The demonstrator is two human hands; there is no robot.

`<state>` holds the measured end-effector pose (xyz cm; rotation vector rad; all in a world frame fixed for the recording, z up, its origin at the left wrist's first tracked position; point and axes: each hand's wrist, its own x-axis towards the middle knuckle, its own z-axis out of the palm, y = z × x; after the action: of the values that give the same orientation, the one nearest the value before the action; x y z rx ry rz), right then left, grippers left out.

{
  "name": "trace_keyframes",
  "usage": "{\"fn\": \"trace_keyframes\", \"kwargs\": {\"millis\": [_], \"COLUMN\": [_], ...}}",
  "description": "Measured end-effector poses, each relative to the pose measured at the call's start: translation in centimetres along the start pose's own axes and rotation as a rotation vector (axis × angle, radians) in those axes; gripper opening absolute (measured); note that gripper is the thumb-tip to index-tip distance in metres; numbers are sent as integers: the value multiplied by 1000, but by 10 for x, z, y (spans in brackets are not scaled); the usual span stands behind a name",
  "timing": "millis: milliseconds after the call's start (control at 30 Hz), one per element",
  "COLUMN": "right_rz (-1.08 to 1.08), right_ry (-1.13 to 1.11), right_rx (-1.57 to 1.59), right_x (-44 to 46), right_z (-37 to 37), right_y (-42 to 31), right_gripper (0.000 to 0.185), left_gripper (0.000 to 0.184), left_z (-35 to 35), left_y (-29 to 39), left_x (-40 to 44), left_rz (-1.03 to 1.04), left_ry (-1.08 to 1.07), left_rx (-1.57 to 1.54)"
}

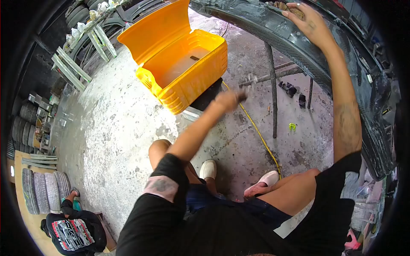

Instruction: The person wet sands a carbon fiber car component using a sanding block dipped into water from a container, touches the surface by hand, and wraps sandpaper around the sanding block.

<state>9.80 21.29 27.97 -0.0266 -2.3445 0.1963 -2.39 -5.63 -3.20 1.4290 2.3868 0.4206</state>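
My left hand [227, 101] is smeared by motion over the floor, just right of the yellow bin. It is closed on a small dark piece [242, 96] whose kind I cannot make out, with blurred water drops close by. The yellow bin [194, 85] has its lid [156, 25] raised. Cloudy water and a small dark flat piece [194, 58] are inside. Fingers spread, my right hand [304, 23] lies on the wet black carbon-fibre car panel [260, 27], beside a brown patch on it.
Dark stand legs [272, 94] rise under the panel. A yellow hose [258, 128] crosses the floor near my feet, with black scraps [290, 88] beyond. At lower left, another person [74, 230] is near upright tyres [45, 190]. Wooden trestles [70, 70] stand upper left.
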Motion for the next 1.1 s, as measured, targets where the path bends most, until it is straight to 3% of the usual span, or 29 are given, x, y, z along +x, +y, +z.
{"fn": "trace_keyframes", "kwargs": {"millis": [33, 100, 133, 200, 333, 400, 500, 567, 600, 633, 767, 833, 900, 933, 1000, 1100], "right_rz": [-55, -145, -189, -151, 30, 91, 173, 185, 173, 167, 157, 184, 181, 184, 307, 198], "right_ry": [-62, -127, -100, -201, -310, -343, -354, -335, -312, -293, -249, -338, -118, -121, -244, -227], "right_rx": [-86, -191, -291, -501, -523, -521, -570, -636, -630, -620, -566, -574, -577, -583, -543, -505], "right_x": [12, 27, 28, 29, 24, 28, 32, 34, 34, 32, 33, 33, 22, 22, 26, 20], "right_z": [10, 21, 24, 33, 50, 43, 48, 48, 48, 49, 52, 48, 45, 41, 36, 39], "right_y": [19, 28, 29, 31, 32, 20, 15, 17, 18, 21, 29, 21, -16, -23, -36, -42], "right_gripper": [49, 51, 53, 62, 81, 82, 82, 81, 80, 78, 73, 72, 52, 52, 57, 57], "left_gripper": [53, 58, 58, 63, 68, 68, 67, 70, 72, 74, 72, 71, 71, 70, 70, 69], "left_z": [65, 113, 115, 130, 5, -47, -87, -82, -72, -66, -100, -102, -91, -73, -74, -93], "left_y": [-22, -30, -29, -28, 38, 64, 102, 127, 142, 154, 133, 126, 142, 156, 150, 129], "left_x": [-5, -9, -1, 6, 19, 33, 45, 46, 44, 50, 88, 98, 91, 81, 87, 92], "left_rz": [-1, -276, -266, -30, 98, 204, 267, 358, 363, 373, 292, 241, 304, 413, 441, 316], "left_ry": [-40, -30, -21, 628, 976, 1220, 1355, 1388, 1298, 1373, 1559, 1503, 1596, 1594, 1584, 1529], "left_rx": [240, -144, -155, -692, -754, -633, -725, -695, -793, -721, -601, -716, -770, -699, -691, -728]}}
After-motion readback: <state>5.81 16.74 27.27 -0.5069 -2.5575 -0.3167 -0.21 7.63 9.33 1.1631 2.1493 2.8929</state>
